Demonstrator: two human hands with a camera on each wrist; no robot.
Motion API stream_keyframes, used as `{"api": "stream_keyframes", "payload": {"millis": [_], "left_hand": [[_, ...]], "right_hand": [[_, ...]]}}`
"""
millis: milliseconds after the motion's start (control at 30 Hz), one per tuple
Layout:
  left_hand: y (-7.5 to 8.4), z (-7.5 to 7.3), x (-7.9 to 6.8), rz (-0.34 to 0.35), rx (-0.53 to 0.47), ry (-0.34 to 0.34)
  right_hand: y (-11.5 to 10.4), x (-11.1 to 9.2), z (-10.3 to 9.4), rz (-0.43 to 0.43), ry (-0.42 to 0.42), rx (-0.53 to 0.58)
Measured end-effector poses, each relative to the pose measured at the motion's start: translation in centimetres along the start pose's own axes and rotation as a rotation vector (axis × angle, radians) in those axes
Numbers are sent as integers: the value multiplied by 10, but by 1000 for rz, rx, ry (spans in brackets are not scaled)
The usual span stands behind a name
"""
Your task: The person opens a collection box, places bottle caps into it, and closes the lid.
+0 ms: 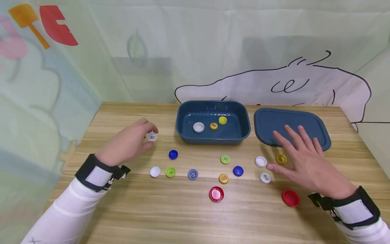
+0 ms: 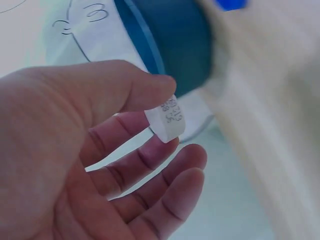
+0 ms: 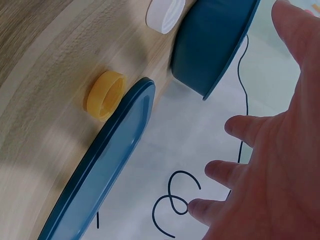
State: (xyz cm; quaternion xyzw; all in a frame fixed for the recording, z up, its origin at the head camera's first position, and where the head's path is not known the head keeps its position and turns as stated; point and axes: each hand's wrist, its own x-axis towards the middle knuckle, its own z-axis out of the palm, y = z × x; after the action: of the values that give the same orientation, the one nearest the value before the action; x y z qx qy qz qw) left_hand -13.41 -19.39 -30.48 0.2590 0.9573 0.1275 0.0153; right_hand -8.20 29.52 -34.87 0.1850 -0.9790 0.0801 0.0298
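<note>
My left hand (image 1: 131,141) pinches a white bottle cap (image 2: 167,120) between thumb and fingers, left of the blue box (image 1: 213,141). Dark printing shows on the cap's side in the left wrist view. Spread and holding nothing, my right hand (image 1: 307,161) hovers over the right side of the table, its fingertips overlapping the blue lid (image 1: 292,122). Close to its thumb are a white cap (image 1: 261,161), a second white cap with a printed mark (image 1: 265,178) and a yellow cap (image 3: 106,95). Inside the box lie a white cap (image 1: 198,127) and two yellow ones (image 1: 222,120).
Scattered in front of the box are blue caps (image 1: 173,154), green caps (image 1: 170,172), a purple-blue cap (image 1: 193,174), a yellow cap (image 1: 223,179) and a white cap (image 1: 155,172). Two red caps (image 1: 216,194) lie nearer the front. A printed cloth (image 1: 213,51) hangs behind the wooden table (image 1: 170,217).
</note>
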Motion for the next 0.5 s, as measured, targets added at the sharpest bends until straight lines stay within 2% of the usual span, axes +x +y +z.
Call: {"api": "stream_keyframes", "payload": {"millis": [100, 233, 367, 500], "left_hand": [[13, -9, 24, 10, 17, 5], [35, -11, 58, 56, 21, -4], [59, -3, 87, 86, 13, -38], [82, 12, 111, 101, 19, -79]], "right_hand": [[-1, 0, -1, 1, 1, 1], [-2, 0, -1, 5, -6, 3], [-3, -1, -1, 4, -5, 9], [-3, -3, 0, 4, 0, 12]]}}
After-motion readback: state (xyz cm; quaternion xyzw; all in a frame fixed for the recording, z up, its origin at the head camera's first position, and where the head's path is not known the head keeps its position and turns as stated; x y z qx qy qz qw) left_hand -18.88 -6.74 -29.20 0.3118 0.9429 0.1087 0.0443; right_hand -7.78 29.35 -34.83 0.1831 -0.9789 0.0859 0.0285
